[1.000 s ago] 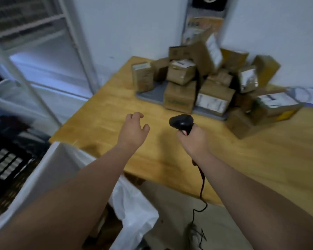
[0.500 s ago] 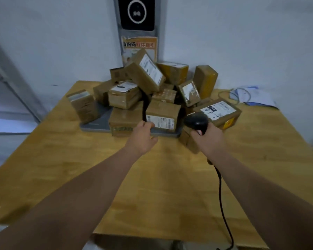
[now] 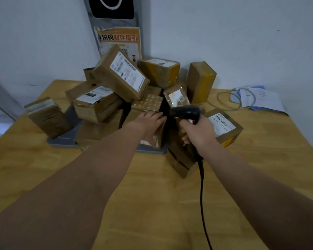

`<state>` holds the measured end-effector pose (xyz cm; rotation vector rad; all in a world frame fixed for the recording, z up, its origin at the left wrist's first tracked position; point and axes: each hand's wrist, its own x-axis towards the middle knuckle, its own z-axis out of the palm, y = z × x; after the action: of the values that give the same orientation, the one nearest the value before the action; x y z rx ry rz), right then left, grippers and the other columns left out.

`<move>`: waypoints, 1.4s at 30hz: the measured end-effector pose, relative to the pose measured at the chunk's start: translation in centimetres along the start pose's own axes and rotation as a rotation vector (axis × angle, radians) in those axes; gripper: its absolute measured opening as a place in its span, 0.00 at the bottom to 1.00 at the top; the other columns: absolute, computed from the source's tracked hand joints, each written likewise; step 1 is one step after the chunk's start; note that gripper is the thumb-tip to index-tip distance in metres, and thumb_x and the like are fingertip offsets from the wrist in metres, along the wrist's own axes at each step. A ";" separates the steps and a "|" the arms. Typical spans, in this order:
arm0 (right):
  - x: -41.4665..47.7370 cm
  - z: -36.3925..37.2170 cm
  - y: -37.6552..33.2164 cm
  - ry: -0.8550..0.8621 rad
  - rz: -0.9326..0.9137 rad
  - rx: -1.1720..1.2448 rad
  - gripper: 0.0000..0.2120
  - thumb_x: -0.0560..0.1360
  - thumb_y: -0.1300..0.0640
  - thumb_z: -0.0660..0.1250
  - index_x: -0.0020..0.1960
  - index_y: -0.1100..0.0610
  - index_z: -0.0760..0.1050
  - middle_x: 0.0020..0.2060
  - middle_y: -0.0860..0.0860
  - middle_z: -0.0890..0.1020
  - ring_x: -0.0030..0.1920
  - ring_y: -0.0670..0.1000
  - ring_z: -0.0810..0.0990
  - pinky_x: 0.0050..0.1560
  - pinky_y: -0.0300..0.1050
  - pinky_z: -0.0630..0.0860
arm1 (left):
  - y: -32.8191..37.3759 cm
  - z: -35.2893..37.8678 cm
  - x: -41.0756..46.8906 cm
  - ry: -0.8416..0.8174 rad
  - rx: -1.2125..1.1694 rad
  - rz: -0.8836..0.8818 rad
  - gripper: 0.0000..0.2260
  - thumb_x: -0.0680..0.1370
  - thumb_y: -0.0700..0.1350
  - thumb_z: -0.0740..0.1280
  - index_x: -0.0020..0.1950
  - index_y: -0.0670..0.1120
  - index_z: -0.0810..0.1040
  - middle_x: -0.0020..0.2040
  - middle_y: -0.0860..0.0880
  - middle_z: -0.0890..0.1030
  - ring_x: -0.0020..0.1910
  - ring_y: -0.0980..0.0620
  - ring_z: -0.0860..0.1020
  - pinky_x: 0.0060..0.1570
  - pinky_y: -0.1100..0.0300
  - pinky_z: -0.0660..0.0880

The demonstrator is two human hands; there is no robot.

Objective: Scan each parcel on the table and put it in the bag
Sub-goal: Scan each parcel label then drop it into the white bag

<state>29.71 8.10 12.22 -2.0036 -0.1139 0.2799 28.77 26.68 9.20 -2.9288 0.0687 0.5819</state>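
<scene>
Several brown cardboard parcels (image 3: 119,74) are heaped at the back of the wooden table (image 3: 152,195), some on a grey tray (image 3: 65,141). My left hand (image 3: 148,123) lies over the top of a front parcel (image 3: 156,139) with a white label. Its fingers reach across the parcel's top edge and the thumb is hidden. My right hand (image 3: 197,132) grips a black corded barcode scanner (image 3: 186,111), whose head points left just above that parcel. The bag is out of view.
A labelled parcel (image 3: 222,127) sits right of my right hand, and another (image 3: 181,159) leans below it. Papers and a coiled cable (image 3: 255,98) lie at the back right. The scanner cord (image 3: 202,195) hangs toward the table's near edge. White walls and a poster stand behind the heap.
My view swung from the table's left edge and the white bag to the parcel heap. Both hands moved forward; my left hand reached the front parcel, and the scanner came up beside it.
</scene>
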 end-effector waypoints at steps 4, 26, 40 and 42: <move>0.9 0.5 1.0 -0.038 0.042 0.080 0.04 0.75 0.55 0.68 0.48 0.55 0.76 0.36 0.54 0.83 0.28 0.47 0.79 0.33 0.42 0.80 | 0.5 -0.6 1.4 -0.056 0.203 0.010 0.50 0.71 0.58 0.73 0.79 0.54 0.40 0.80 0.47 0.45 0.77 0.42 0.48 0.73 0.44 0.48; -10.7 2.3 0.4 -0.174 0.258 0.745 0.08 0.72 0.60 0.73 0.49 0.58 0.77 0.32 0.50 0.76 0.34 0.49 0.75 0.40 0.45 0.74 | -0.6 2.0 -19.6 0.664 -1.216 -0.445 0.42 0.65 0.51 0.80 0.71 0.43 0.59 0.66 0.47 0.65 0.60 0.52 0.68 0.59 0.55 0.69; -17.8 5.0 -0.4 -0.088 0.148 1.118 0.24 0.66 0.54 0.77 0.60 0.53 0.76 0.55 0.51 0.84 0.57 0.52 0.82 0.62 0.56 0.76 | 4.2 5.7 -25.4 0.532 -1.871 -0.448 0.29 0.74 0.62 0.66 0.70 0.49 0.69 0.63 0.50 0.76 0.59 0.51 0.75 0.62 0.54 0.70; -17.7 4.4 -0.1 -0.078 0.098 1.017 0.25 0.67 0.55 0.77 0.63 0.55 0.76 0.54 0.51 0.84 0.55 0.50 0.83 0.60 0.53 0.78 | 3.4 5.4 -25.6 0.584 -1.856 -0.503 0.30 0.74 0.61 0.67 0.71 0.49 0.68 0.64 0.49 0.75 0.61 0.50 0.73 0.62 0.53 0.70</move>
<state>11.54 8.37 13.08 -0.9894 0.0731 0.3808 2.83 24.54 13.65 -4.0679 -2.0868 -0.8572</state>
